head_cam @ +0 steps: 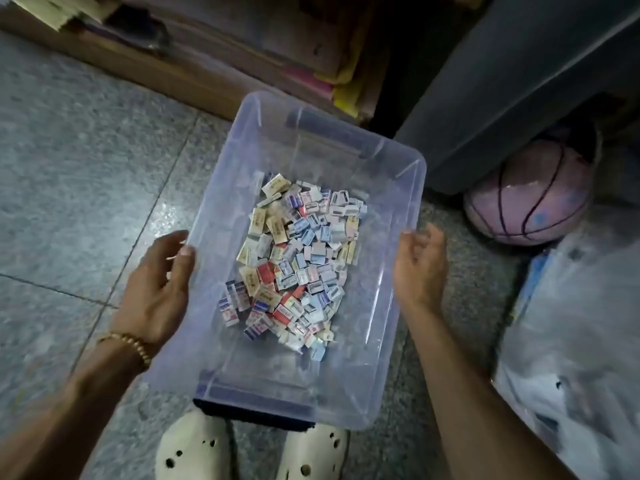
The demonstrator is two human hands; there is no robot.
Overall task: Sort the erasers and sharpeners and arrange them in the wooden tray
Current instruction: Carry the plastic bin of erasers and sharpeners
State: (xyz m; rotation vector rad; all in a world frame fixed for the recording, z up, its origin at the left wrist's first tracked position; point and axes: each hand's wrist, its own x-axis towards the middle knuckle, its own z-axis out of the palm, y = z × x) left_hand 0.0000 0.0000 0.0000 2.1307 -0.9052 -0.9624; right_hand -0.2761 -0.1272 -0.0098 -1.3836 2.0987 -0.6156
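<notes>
**Head view: both hands at the bin of mixed stationery**

Head view shows my left hand (157, 289) against the left long rim of the clear plastic bin (398, 306), thumb lapped over the edge, fingers spread loosely rather than clamped. A beaded bracelet (133, 344) sits on that wrist. Inside, the erasers and sharpeners (298, 261) lie in one jumbled heap along the middle of the bin floor, wrapped blocks mixed with small sharpeners. My right hand (420, 265) is at the right rim, fingers curled and relaxed; whether it touches the plastic I cannot tell through the blur. No wooden tray is in sight, so sorting has not begun.

I judge the bin light but its thin walls flexible, so it is best held by the stiff rolled rims on both long sides. The pieces look small, hard and loose; they would slide if the bin tips. A pink basketball (526, 199) rests on the floor beyond the right corner.
</notes>
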